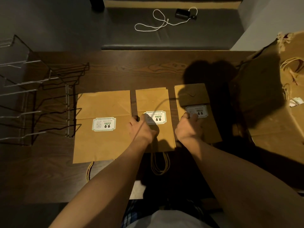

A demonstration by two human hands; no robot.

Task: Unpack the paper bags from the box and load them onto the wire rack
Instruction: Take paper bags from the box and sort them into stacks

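Three flat brown paper bags with white "9.9" labels lie side by side on the wooden table. The large left bag [102,125] lies untouched. My left hand [141,129] grips the left edge of the narrower middle bag [154,102]. My right hand [189,127] grips the left part of the right bag [197,96], fingers curled by its label. The wire rack [32,102] stands at the table's left with its slots holding nothing. The cardboard box [271,125] stands at the right, with more bags and twine handles [291,66] inside.
A white cord [158,22] and a small black device [182,14] lie on the dark bench beyond the table. The table's near edge runs close to my body; bag handles [160,163] hang over it.
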